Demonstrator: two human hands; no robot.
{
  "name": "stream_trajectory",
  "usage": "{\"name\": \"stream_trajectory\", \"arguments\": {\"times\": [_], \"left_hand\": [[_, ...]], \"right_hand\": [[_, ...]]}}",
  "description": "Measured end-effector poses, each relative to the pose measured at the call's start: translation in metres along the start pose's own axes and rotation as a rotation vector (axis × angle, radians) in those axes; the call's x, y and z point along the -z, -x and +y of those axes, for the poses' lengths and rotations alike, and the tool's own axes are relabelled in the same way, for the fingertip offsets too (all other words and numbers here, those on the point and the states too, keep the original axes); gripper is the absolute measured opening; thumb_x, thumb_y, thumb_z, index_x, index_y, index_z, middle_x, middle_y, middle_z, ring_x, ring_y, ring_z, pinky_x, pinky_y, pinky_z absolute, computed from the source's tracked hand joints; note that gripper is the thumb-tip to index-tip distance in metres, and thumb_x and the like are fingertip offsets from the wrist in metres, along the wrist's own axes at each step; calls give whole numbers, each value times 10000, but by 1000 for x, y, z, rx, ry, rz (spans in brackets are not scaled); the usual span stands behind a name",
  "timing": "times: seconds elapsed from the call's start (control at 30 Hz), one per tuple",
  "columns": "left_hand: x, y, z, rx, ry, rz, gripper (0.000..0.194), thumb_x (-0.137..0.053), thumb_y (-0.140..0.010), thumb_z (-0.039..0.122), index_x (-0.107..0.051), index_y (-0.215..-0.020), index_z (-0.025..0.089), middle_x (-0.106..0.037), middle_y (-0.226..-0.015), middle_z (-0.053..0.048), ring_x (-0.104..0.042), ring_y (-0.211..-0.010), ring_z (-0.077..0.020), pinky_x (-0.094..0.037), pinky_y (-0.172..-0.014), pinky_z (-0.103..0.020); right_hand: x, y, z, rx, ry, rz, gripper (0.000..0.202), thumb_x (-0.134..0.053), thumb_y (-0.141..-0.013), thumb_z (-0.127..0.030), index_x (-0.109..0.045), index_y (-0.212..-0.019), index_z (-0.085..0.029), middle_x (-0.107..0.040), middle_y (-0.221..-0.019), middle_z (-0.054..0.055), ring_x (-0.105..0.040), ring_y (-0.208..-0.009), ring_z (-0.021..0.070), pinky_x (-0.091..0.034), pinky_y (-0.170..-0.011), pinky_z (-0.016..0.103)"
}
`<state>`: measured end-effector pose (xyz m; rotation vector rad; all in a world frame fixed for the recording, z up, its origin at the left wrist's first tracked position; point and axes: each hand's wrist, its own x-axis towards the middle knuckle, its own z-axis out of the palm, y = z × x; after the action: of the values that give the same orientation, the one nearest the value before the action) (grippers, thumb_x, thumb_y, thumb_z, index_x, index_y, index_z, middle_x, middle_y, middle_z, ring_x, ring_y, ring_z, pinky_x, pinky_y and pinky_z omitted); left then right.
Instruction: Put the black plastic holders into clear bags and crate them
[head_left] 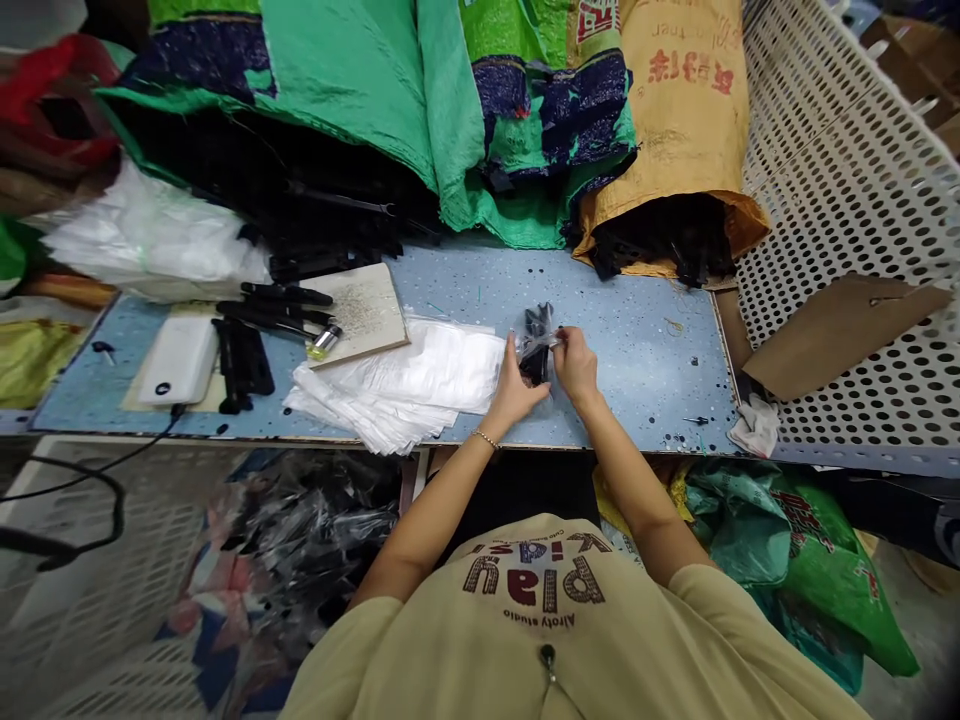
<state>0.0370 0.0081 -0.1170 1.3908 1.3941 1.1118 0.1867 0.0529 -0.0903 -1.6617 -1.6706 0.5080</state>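
Note:
Near the middle of the blue table (637, 340), my left hand (516, 385) is wrapped round a clear plastic bag with black parts (537, 340) inside. My right hand (576, 365) pinches the right edge of the same bag near its upper part. The black parts stick up between the two hands. Just left of my left hand lies a fanned stack of flat white plastic bags (427, 375). A worn board (360, 310) rests against that stack, with black tools and a small lighter-like object (324, 342) on its left edge.
Green sacks (352, 80) and an orange sack (679, 110), open toward me, hold black parts along the back. A white power bank (180, 360) with a cable sits left. At right stand a perforated white basket (847, 200) and cardboard (840, 335). Bagged black parts (322, 530) lie below left.

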Motion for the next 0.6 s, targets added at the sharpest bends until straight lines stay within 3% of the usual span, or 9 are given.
{"name": "stream_trajectory", "arguments": {"times": [0.17, 0.3, 0.37, 0.47, 0.5, 0.6], "left_hand": [[3, -8, 0, -7, -59, -45, 739, -800, -696, 155, -592, -1405, 198, -620, -1222, -129, -642, -1139, -292, -533, -1027, -477], [5, -3, 3, -58, -3, -24, 430, -691, -741, 118, -704, -1162, 205, -647, -1100, -84, -652, -961, -208, -563, -913, -387], [12, 0, 7, -30, 87, -26, 323, -718, -746, 187, -692, -1067, 205, -655, -1068, -64, -637, -875, -176, -561, -827, -336], [35, 12, 20, 68, 291, -57, 376, -781, -725, 330, -638, -1050, 206, -661, -1047, -47, -619, -798, -146, -540, -720, -280], [46, 19, 26, 94, 354, -51, 405, -790, -716, 364, -625, -1053, 212, -661, -1039, -42, -621, -796, -145, -538, -703, -271], [96, 59, 46, 164, 462, 78, 465, -833, -655, 423, -616, -1023, 239, -666, -1008, -33, -647, -827, -169, -555, -681, -278]], "right_hand": [[14, 42, -10, 140, -45, -66, 387, -403, -937, -234, -649, -1237, -233, -737, -1216, 130, -718, -1064, 286, -563, -978, 485], [26, 71, -24, 325, -178, -277, 299, -485, -938, -270, -724, -1116, -282, -766, -1175, 86, -700, -1170, 288, -538, -1062, 534], [32, 73, -26, 275, -292, -226, 274, -471, -955, -284, -718, -1073, -285, -765, -1134, 80, -719, -1113, 272, -564, -1021, 524], [37, 63, -22, 17, -427, 33, 235, -445, -980, -324, -660, -1051, -260, -733, -1072, 89, -732, -929, 229, -598, -908, 466], [37, 58, -20, -42, -446, 58, 206, -470, -972, -340, -639, -1052, -253, -722, -1078, 90, -723, -919, 221, -596, -894, 449], [29, 48, -17, -77, -462, -96, 226, -556, -929, -372, -609, -1107, -244, -696, -1190, 105, -693, -1032, 229, -583, -899, 424]]}}
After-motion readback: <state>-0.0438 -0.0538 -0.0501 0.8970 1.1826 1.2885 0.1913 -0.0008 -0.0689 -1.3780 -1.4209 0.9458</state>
